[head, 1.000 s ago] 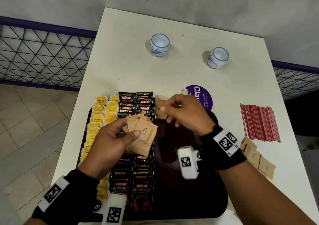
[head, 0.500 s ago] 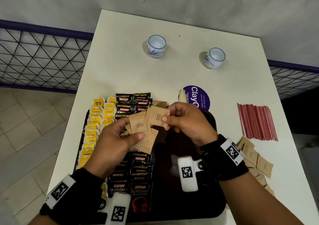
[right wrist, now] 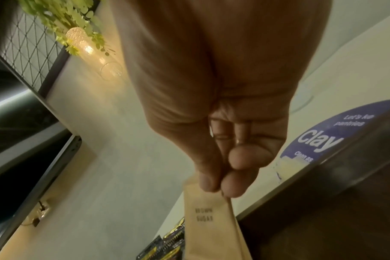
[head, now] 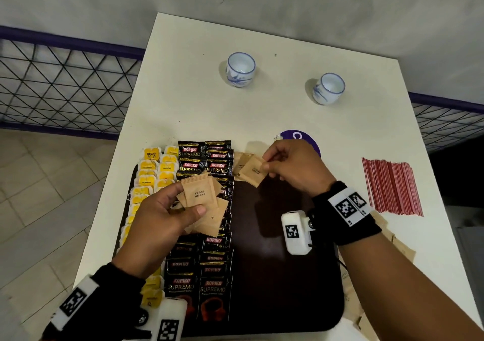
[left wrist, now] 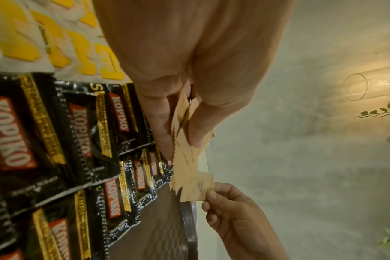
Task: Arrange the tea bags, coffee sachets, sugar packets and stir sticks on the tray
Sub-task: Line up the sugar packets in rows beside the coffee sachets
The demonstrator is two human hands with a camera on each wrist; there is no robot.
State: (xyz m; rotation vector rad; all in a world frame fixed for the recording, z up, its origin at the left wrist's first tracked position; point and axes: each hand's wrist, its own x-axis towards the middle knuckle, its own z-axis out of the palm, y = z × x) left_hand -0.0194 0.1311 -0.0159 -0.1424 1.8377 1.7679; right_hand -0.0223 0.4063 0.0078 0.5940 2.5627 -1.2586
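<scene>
On the dark tray [head: 282,283] lie two rows of yellow tea bags [head: 146,181] at the left and two rows of black coffee sachets [head: 207,288] beside them. My left hand [head: 167,215] holds a fan of several brown sugar packets [head: 200,196] above the sachets. My right hand [head: 285,165] pinches one sugar packet [head: 252,170] [right wrist: 209,221] by its corner over the tray's far edge. Under it, another sugar packet [head: 239,162] lies flat. A bundle of red stir sticks [head: 392,186] lies on the table to the right.
Two white-and-blue cups [head: 240,69] [head: 328,87] stand at the back of the white table [head: 183,92]. More sugar packets [head: 392,241] lie on the table by my right forearm. A purple round sticker [head: 298,139] sits behind my right hand. A wire fence [head: 60,84] runs along the left.
My right hand has pulled one sugar packet off the left hand's fan and carried it right and away toward the tray's far edge. The left hand has stayed over the sachets.
</scene>
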